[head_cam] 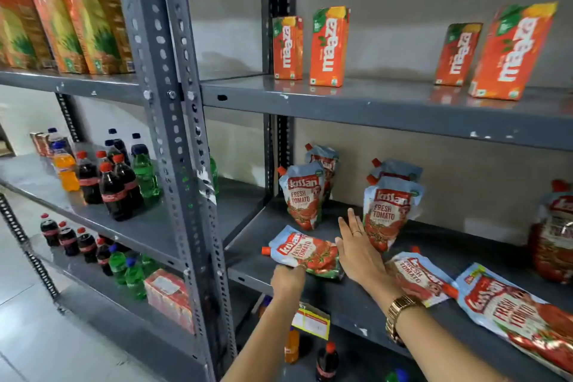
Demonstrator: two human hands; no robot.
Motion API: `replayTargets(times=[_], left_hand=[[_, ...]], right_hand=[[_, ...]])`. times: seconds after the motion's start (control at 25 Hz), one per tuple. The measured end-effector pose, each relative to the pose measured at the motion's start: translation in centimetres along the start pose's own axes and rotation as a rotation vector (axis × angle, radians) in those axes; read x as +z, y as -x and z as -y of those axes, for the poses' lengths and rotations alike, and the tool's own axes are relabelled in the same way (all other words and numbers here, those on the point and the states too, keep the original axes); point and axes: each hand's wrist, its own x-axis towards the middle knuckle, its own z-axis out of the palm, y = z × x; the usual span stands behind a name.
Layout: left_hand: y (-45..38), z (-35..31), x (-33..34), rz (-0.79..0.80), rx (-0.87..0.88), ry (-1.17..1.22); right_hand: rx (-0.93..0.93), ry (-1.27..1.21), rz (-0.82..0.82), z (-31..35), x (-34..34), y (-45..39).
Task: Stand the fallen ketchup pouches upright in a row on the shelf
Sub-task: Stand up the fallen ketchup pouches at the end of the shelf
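Shelving of grey slotted steel stands against a plain grey wall, over a pale tiled floor. The middle shelf is dark grey, scuffed and chipped along its front edge.

Four ketchup pouches stand upright toward the back in two pairs: the front pouch of the left pair, and another pouch heading the right pair. A further one shows at the right edge, partly cut off.

Three lie flat near the front. The left hand grips the near edge of the leftmost flat pouch, fingers closed on it. The right hand rests flat and open, fingers spread, across that pouch's right end, holding nothing; it wears a ring and a gold watch. Two more flat pouches lie to the right, overlapping.

The upper shelf carries mango drink cartons, well spaced. The adjoining bay on the left holds soda bottles.
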Motion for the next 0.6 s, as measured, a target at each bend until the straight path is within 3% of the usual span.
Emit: replayTargets(times=[0.16,0.36,0.6], left_hand=[[-2.2,0.3,0.8,0.029,-0.062,0.061],[-4.3,-0.2,0.2,-0.037,-0.046,-0.059],[-5.8,-1.0,-1.6,-0.062,-0.009,-0.288]], right_hand=[[0.152,-0.058,0.204,0.7,1.7,-1.0],[0.21,0.049,0.174,1.8,1.3,-1.0],[0.504,-0.411,0.372,3.0,1.1,-0.7]])
